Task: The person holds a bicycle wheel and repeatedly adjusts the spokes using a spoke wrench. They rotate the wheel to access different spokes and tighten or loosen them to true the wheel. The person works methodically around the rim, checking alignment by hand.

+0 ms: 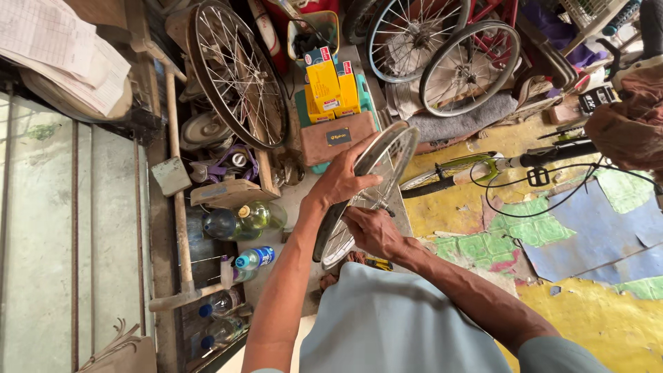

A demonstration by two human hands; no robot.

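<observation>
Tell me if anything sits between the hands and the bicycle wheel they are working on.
Nothing visible does. The left hand already grips the rim of the bicycle wheel from above, and the right hand lies against its spokes near the hub. The yellow boxes stand behind the wheel, apart from both hands.

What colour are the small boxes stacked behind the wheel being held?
Yellow boxes with red-and-white corner labels, clearest in the head view, above the bicycle wheel.

Wheel's [373,190] lower rim behind the hands, fingertips hidden.
</observation>
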